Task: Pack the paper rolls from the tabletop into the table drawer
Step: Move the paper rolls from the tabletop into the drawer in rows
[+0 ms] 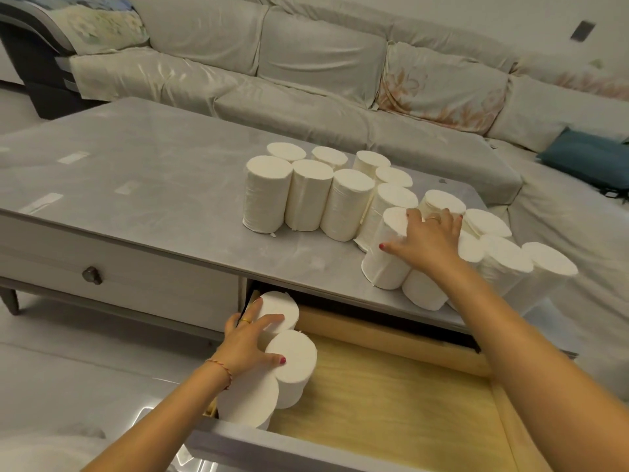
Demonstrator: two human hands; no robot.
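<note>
Several white paper rolls [308, 195] stand upright in a cluster on the grey tabletop [143, 172]. The drawer [391, 400] below the table's right half is pulled out, with a yellowish wooden bottom. Three rolls stand along its left side: a back roll [282, 308], a middle roll [294, 366] and a front roll [246, 400]. My left hand [246, 342] rests over the back and middle rolls, fingers spread on them. My right hand [427, 238] lies on top of a tilted roll [384, 264] near the table's front edge, fingers spread around it.
A closed drawer with a dark knob [92, 275] sits at the left of the table front. A covered light sofa [306, 73] runs behind the table, with a teal cushion [589, 158] at right. Glossy floor lies at lower left.
</note>
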